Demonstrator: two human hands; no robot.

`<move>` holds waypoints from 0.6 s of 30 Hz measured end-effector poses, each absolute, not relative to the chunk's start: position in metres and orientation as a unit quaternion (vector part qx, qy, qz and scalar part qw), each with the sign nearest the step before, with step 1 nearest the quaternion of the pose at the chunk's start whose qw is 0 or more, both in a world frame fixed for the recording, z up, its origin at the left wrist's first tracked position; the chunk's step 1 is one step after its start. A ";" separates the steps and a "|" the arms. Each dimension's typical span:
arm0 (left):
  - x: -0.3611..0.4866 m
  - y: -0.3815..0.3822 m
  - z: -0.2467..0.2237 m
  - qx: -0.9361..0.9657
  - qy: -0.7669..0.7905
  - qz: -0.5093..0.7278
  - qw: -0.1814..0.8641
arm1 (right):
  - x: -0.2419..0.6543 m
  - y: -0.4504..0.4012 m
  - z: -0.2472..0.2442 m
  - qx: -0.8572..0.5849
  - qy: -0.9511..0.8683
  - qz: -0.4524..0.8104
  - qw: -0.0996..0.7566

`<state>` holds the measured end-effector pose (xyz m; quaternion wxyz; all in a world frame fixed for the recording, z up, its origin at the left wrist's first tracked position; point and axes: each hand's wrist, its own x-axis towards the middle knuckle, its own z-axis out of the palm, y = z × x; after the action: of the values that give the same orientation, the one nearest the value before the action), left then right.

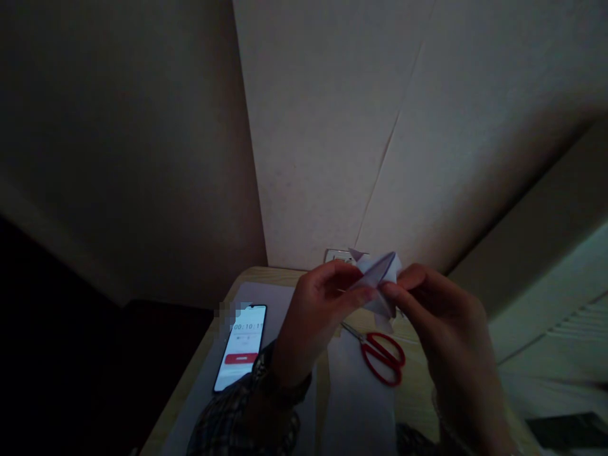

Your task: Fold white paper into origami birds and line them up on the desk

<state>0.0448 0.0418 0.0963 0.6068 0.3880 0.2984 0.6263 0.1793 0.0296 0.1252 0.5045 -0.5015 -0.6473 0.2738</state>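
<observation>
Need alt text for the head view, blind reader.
A person's left hand and right hand hold a small folded paper above a wooden table. Below lie red-handled scissors, pale sheets and a lit phone showing a time readout.

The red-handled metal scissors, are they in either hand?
No, the scissors lie apart, while the left hand and right hand hold folded white paper.

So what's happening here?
A person's left hand and right hand both hold a small folded white paper piece, raised above a pale wooden table. Red-handled metal scissors lie below, partly on a flat white paper sheet. To the left, a lit, dark-edged phone shows 00:10:11.
</observation>
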 end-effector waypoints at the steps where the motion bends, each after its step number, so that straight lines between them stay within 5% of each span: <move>1: 0.044 0.043 0.095 0.396 0.290 0.619 0.613 | 0.179 0.030 0.125 -0.503 -0.643 0.269 0.511; 18: 0.040 0.046 0.090 0.385 0.271 0.661 0.584 | 0.187 0.040 0.119 -0.484 -0.629 0.255 0.553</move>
<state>0.0403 0.0465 0.0903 0.5843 0.3852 0.2706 0.6611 0.1868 0.0397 0.1193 0.5526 -0.4843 -0.6287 0.2546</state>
